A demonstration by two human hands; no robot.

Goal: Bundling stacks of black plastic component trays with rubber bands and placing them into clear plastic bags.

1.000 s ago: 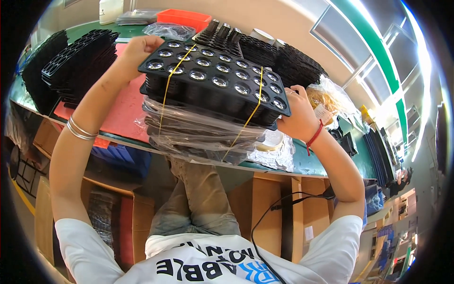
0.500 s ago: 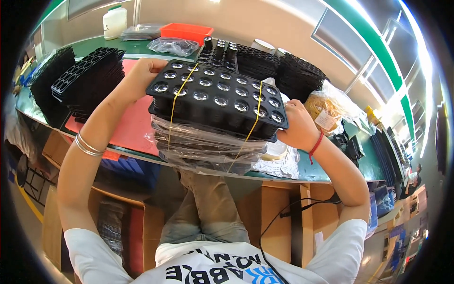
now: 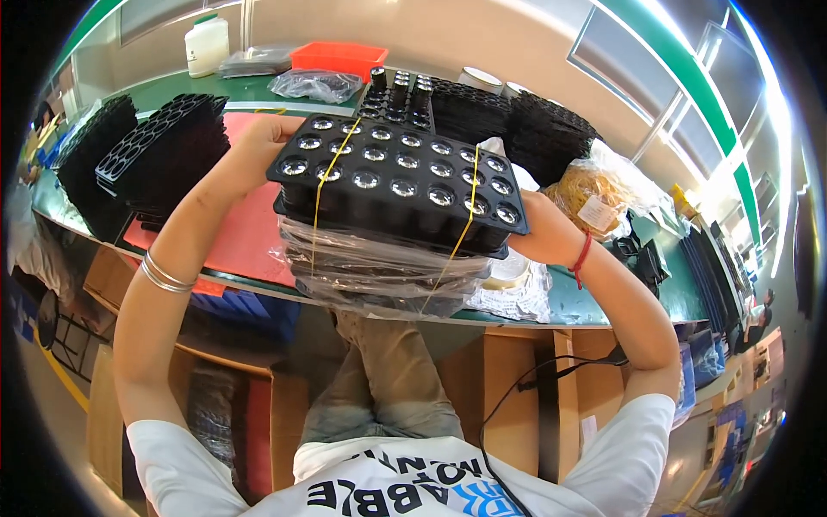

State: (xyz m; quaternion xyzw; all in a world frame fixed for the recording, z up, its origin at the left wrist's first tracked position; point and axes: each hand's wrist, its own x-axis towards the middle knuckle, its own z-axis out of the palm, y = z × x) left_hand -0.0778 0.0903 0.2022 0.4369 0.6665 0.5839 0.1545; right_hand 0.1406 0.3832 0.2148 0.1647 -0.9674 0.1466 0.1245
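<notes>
In front of me is a black plastic tray (image 3: 403,165), its round pockets filled with shiny clear-topped pieces. Two yellow rubber bands (image 3: 469,215) run across its top and down its near side. Below the tray sits a bundle in clear plastic wrap (image 3: 379,267), at the bench's near edge. My left hand (image 3: 257,148) is closed on the tray's far left corner, fingers partly hidden behind it. At the right end, my right hand (image 3: 548,228) grips the tray's edge; its fingertips are out of sight.
Stacks of black honeycomb trays (image 3: 164,151) stand at left by a pink sheet (image 3: 245,233). Behind are a small tray with upright black cylinders (image 3: 398,99), an orange bin (image 3: 340,59) and a white jar (image 3: 207,47). A bag of yellow bands (image 3: 590,198) lies at right.
Both hands keep their hold on the tray. The right hand's fingers have slid lower behind the tray's end. The whole view has shifted slightly.
</notes>
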